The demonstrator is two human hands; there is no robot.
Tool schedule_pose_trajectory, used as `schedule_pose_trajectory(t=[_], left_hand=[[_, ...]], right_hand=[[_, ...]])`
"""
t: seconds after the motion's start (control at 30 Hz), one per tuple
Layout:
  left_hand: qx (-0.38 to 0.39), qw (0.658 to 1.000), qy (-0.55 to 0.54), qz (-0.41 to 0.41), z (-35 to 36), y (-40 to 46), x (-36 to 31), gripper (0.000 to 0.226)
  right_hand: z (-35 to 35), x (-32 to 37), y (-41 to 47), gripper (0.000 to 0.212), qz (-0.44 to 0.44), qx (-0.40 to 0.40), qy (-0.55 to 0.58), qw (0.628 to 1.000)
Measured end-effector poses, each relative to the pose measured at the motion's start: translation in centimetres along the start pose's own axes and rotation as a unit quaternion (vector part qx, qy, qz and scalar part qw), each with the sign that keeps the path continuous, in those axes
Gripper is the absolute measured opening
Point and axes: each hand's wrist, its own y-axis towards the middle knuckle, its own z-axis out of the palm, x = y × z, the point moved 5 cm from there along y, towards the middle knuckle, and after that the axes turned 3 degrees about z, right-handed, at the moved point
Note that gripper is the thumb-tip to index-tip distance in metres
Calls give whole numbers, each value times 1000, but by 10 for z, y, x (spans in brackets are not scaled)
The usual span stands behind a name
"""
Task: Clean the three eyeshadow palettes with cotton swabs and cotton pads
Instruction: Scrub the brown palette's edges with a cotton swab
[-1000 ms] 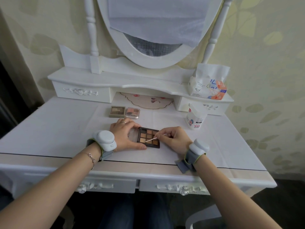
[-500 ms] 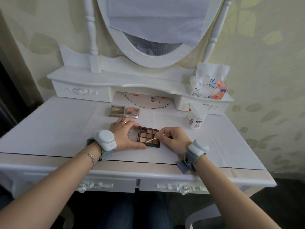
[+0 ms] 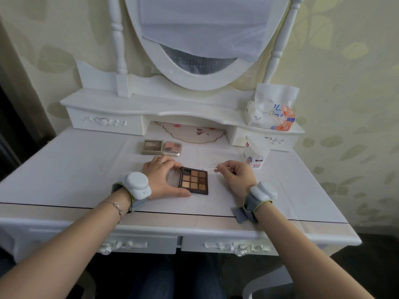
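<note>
An open brown nine-pan eyeshadow palette (image 3: 194, 180) lies on the white dressing table (image 3: 75, 169). My left hand (image 3: 164, 176) grips its left side over the clear lid, thumb along the front edge. To the right, my right hand (image 3: 234, 175) pinches a cotton swab (image 3: 209, 168), lifted off the pans with its tip near the palette's upper right corner. Two closed palettes sit behind: a brown one (image 3: 152, 146) and a pink clear-lidded one (image 3: 172, 148).
A cotton swab pack (image 3: 255, 155) stands at the right, near my right hand. A tissue or cotton pad pack (image 3: 271, 114) sits on the raised shelf at the back right. An oval mirror (image 3: 203, 39) stands behind. The table's front edge runs just under my wrists.
My right hand has drawn back to the right and lifted the swab off the palette's pans. My left hand stays on the palette.
</note>
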Motion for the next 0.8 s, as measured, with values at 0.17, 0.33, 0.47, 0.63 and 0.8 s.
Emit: schedule_pose_trajectory(t=[0.17, 0.33, 0.47, 0.63, 0.8], left_hand=[[4, 1000, 2, -2, 1, 0, 1, 120], [1, 1000, 0, 0, 1, 1, 2, 127], [0, 1000, 3, 1, 1, 0, 2, 128], [5, 1000, -5, -1, 1, 1, 1, 124], [-1, 1000, -3, 2, 1, 0, 1, 104]], right_hand=[[5, -1, 5, 19, -6, 12, -36, 999], [7, 0, 8, 18, -3, 11, -42, 999], [9, 0, 9, 19, -8, 13, -45, 999], [9, 1, 8, 18, -8, 13, -44, 999], [9, 0, 6, 17, -3, 31, -48, 998]])
